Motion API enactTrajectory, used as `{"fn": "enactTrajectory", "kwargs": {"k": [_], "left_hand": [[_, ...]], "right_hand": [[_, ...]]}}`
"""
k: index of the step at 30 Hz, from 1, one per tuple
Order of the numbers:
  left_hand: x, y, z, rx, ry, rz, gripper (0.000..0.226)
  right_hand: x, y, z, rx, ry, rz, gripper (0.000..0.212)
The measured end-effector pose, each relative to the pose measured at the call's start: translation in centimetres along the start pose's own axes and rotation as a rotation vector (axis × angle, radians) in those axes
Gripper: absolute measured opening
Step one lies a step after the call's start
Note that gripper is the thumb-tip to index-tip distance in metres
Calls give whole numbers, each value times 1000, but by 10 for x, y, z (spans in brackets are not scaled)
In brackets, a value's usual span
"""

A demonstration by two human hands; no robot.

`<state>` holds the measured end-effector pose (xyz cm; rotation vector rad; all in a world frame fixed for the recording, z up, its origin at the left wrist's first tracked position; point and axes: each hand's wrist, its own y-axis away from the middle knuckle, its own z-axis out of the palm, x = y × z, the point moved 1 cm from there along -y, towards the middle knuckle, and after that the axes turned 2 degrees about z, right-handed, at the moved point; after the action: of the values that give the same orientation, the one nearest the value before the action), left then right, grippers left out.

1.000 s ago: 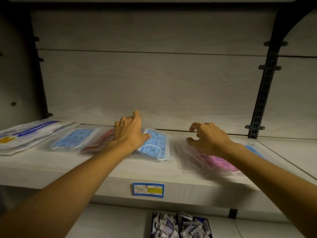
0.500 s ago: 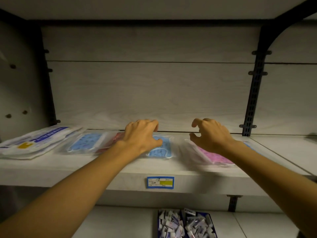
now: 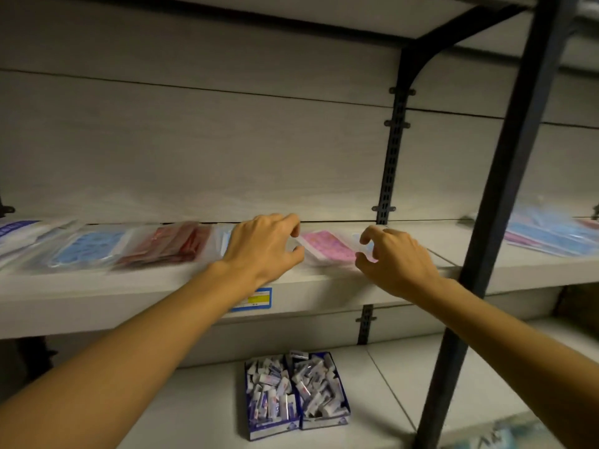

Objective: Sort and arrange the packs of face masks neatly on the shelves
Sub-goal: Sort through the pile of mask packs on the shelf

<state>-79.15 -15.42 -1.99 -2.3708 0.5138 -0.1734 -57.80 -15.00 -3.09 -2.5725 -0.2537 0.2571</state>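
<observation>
Shelf (image 3: 162, 286) is now carrying the pink pack (image 3: 327, 244) between both hands; left hand (image 3: 262, 251) and right hand (image 3: 393, 260) are hovering, fingers half-curled, gripping nothing, apparently shifting rightward along the row.
</observation>
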Motion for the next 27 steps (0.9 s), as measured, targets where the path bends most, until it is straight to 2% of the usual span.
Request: {"fn": "enactTrajectory", "kwargs": {"k": [6,11,13,16,27], "left_hand": [[60,-14,4,-48,41,88,27],[125,-28,23,-61,69,119,24],[157,-34,31,-69,83,141,24],[206,-44,42,-65,107,170,24],[354,-80,97,-75,120,268,26]], "right_hand": [[48,22,-21,-67,8,49,35],[115,49,-53,-143,-6,89,29],[146,60,-68,-125,1,72,25],[196,74,-84,-95,27,81,31],[353,108,-108,-116,8,148,31]]}}
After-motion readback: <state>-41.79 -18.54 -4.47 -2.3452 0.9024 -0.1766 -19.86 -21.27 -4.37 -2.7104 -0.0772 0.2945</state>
